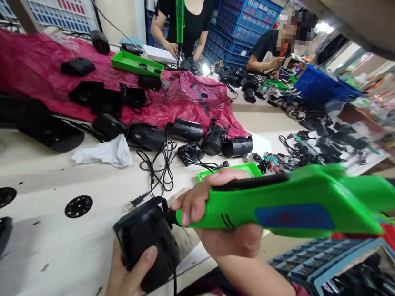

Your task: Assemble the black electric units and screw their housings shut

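Observation:
My left hand (131,274) grips a black plastic housing (148,243) from below, thumb across its front face. A black cord hangs from the housing's lower side. My right hand (218,213) is wrapped around a green electric screwdriver (234,200) with a blue label, held almost level. The screwdriver's dark tip meets the upper right edge of the housing; whether a screw sits there is hidden. Just beyond my hands, a black power cord with a plug (139,200) lies coiled on the white table (62,256).
Several black housings (146,136) line the edge of a pink plastic sheet (37,70). Green trays (136,63), a white cloth (107,151) and two black discs (78,206) lie about. A crate (329,274) of black parts stands at right. Two people (183,16) work across the table.

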The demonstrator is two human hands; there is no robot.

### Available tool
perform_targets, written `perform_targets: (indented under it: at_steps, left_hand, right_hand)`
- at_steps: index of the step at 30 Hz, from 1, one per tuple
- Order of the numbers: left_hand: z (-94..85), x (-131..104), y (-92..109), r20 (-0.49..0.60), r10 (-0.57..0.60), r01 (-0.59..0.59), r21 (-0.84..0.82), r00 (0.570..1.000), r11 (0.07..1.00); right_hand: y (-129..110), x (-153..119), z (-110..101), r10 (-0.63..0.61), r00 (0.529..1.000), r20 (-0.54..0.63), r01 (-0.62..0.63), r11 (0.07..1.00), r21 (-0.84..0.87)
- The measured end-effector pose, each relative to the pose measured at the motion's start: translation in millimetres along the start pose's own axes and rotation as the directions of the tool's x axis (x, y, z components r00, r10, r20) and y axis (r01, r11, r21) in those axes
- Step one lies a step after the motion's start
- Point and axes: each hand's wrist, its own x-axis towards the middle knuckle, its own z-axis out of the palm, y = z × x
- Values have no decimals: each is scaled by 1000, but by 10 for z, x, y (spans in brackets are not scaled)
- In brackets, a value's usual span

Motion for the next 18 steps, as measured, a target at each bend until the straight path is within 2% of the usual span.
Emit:
perform_targets:
  at_steps: [5, 9, 11, 14, 18]
  left_hand:
    - [13, -15, 5, -16, 14, -14, 45, 1000, 999]
    - [39, 0, 37, -39, -49, 48, -38, 998, 998]
    - [57, 2, 59, -27, -52, 51, -56, 998, 997]
    - [77, 5, 85, -4, -51, 51, 4, 999, 999]
    - [85, 37, 69, 7, -11, 10, 83, 1000, 996]
  right_hand:
    - [259, 15, 17, -83, 996, 17, 82, 995, 64]
    - [342, 35, -26, -74, 997, -32, 76, 995, 65]
    - [317, 46, -59, -70, 996, -55, 73, 995, 64]
    - [177, 35, -72, -70, 997, -42, 72, 996, 54]
    - [-104, -59, 32, -181, 983, -42, 184, 980, 72]
